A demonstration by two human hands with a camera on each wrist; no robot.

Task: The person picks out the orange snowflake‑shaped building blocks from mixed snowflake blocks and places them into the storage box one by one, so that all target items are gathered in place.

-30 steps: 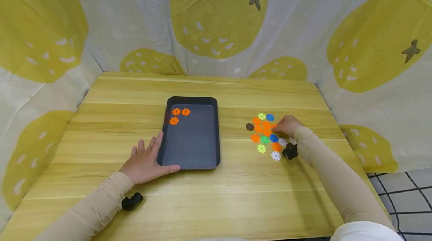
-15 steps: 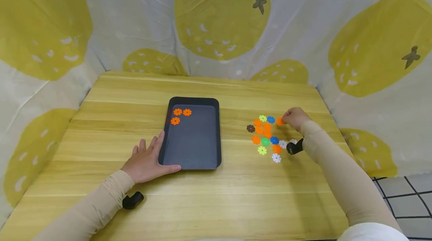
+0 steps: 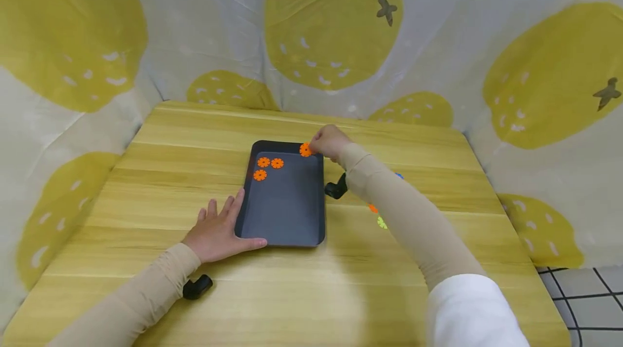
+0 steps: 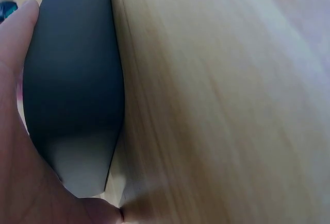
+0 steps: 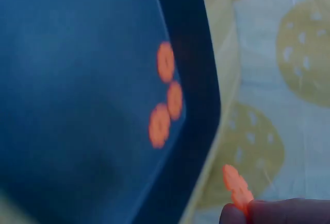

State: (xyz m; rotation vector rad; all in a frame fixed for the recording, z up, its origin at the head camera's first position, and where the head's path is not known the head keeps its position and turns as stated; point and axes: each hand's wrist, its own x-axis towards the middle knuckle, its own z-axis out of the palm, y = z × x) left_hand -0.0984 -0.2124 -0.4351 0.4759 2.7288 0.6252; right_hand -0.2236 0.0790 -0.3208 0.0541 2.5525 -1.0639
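The dark baking tray (image 3: 284,209) holds three orange notched discs (image 3: 265,165) at its far left. Your left hand (image 3: 214,234), fingers spread, touches its near left corner; your right hand (image 3: 331,142) pinches another orange disc (image 3: 304,149) near its far right corner.

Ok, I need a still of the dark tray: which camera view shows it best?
The head view: nearly the whole dark tray shows there, with only small parts behind the left hand and right hand. The left wrist view shows one side close up; the right wrist view, somewhat blurred, shows part of the inside and rim.
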